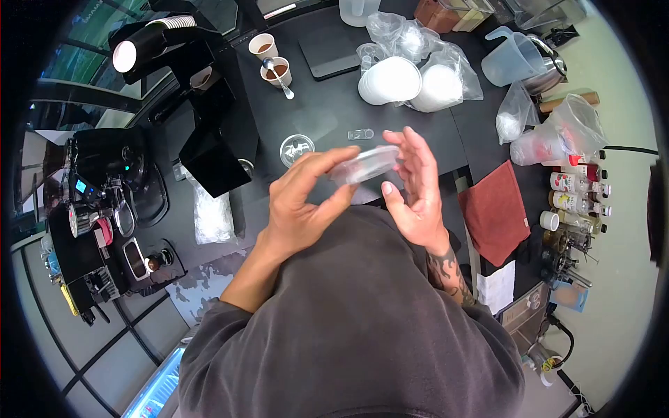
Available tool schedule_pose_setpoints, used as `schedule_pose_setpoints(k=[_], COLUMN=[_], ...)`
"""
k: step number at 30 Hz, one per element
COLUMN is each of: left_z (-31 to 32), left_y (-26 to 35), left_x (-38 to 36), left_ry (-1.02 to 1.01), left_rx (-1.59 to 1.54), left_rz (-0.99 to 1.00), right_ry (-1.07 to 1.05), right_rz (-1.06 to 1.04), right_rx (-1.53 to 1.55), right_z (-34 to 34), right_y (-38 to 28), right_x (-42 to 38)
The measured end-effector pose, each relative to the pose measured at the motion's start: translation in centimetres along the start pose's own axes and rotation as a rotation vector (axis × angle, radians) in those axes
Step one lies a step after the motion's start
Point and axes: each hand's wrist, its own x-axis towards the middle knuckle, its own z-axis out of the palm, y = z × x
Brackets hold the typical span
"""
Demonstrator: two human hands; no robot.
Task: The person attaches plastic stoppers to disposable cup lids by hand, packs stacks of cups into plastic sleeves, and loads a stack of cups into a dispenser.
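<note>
Left hand (301, 200) pinches blurred clear round plastic piece (371, 163) between thumb and fingers, above dark counter (317, 115). Right hand (420, 202) loosely open at its far edge; contact unclear.

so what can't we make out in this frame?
Head view: how many pieces make up the clear plastic item; blurred.
Head view: exactly where the right hand's fingers meet it, if at all; blurred edge.
Head view: small print on the bottle labels; too small.
Head view: top of the translucent jug; cut off by upper edge.
</note>
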Motion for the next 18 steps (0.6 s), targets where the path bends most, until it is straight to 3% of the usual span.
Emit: schedule_pose_setpoints(k=[2, 5, 7, 18], left_z=[0.3, 1.4, 2.3, 8.0], left_y=[0.5, 0.9, 1.0, 2.4], left_x=[0.5, 1.9, 2.5, 5.2], left_ry=[-0.030, -0.075, -0.073, 0.100], left_rx=[0.015, 0.076, 0.074, 0.158], left_rz=[0.089, 0.214, 0.239, 0.151], right_ry=[0.053, -0.038, 0.048, 0.001], right_rz=[-0.025, -0.213, -0.174, -0.235], right_rx=[0.131, -0.003, -0.012, -0.227], right_z=[0.0, -2.7, -3.4, -8.3], right_y=[-0.9, -0.2, -0.9, -2.8], right_x=[0.2, 1.0, 1.3, 5.0])
